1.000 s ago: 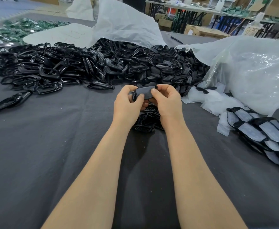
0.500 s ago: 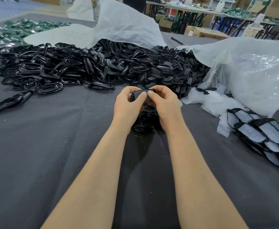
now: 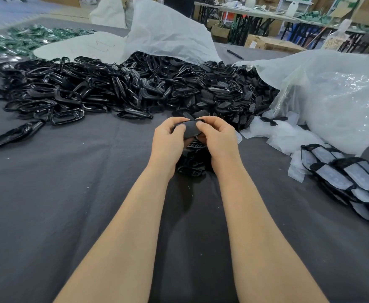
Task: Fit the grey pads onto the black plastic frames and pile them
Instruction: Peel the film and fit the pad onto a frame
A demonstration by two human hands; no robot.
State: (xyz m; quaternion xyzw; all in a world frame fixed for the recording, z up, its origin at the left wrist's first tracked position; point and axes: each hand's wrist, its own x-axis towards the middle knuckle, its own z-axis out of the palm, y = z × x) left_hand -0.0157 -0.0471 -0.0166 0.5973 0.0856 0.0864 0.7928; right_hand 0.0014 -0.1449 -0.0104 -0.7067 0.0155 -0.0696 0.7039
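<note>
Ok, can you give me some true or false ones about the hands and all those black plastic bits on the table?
1. The left hand and the right hand both grip one small dark grey piece. True.
2. The big heap of shiny black plastic frames lies beyond the hands. True.
3. The row of black frames fitted with grey pads lies on the person's left. False: it lies on the person's right.
4. The table is covered with a bright red cloth. False: the cloth is dark grey.
</note>
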